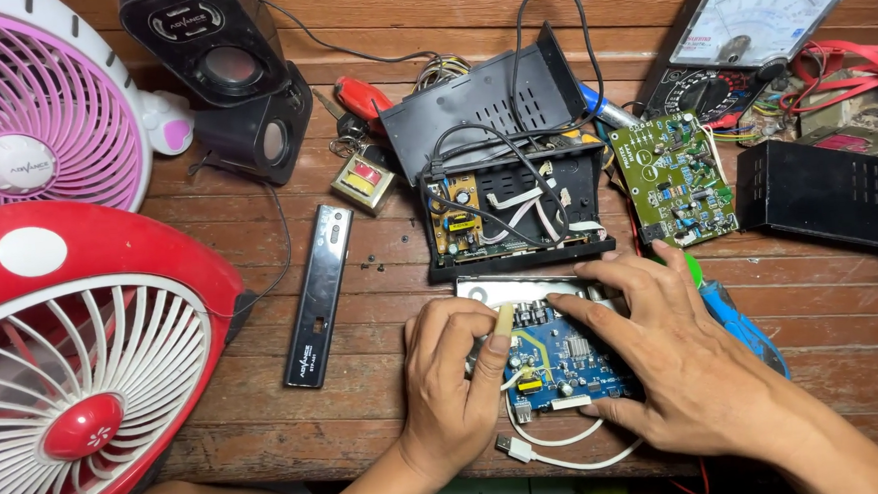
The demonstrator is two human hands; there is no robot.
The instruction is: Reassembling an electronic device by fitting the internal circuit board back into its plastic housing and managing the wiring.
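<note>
My left hand [453, 377] pinches a small pale stick-like tool [504, 321] and presses it against a blue circuit board [563, 359] on the wooden table. From the right, my right hand [670, 350] lies over the board with its fingers spread along the board's top and lower edges. A white cable with a flat plug [526, 450] curls out from under the board. Just behind the board sits an open black electronics case [513, 208] with a small board and black wires inside.
A red fan [75, 366] and a pink fan [36, 108] stand at left. Also here are black speakers [235, 77], a black front panel strip [319, 293], a green circuit board [674, 180], an analog meter [748, 25], a black cover [825, 195] and a small transformer [363, 181].
</note>
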